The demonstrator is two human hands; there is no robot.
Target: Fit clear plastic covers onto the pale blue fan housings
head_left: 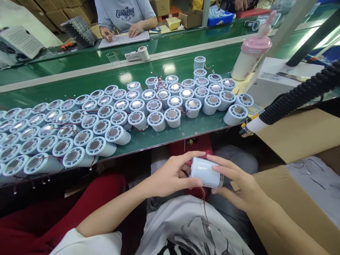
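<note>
Between my two hands, above my lap, a light blue cylindrical housing [204, 171] lies on its side. My left hand [174, 173] is wrapped round its left end, thumb along the front. On the right end, which looks clear and see-through, the fingers and thumb of my right hand [236, 180] are closed. A thin red wire hangs down below the housing. Beyond my hands, many similar blue cylinders [174, 117] stand in rows on the green bench, with round silver discs in their tops and red wires among them.
The green bench [186, 132] edge runs just ahead of my hands. A black coiled hose with a screwdriver-like tip [248, 129] hangs at right, over an open cardboard box [287, 191]. A pink-lidded cup [249, 56] stands behind. Across the bench sits another person [126, 17], hands near a white tray.
</note>
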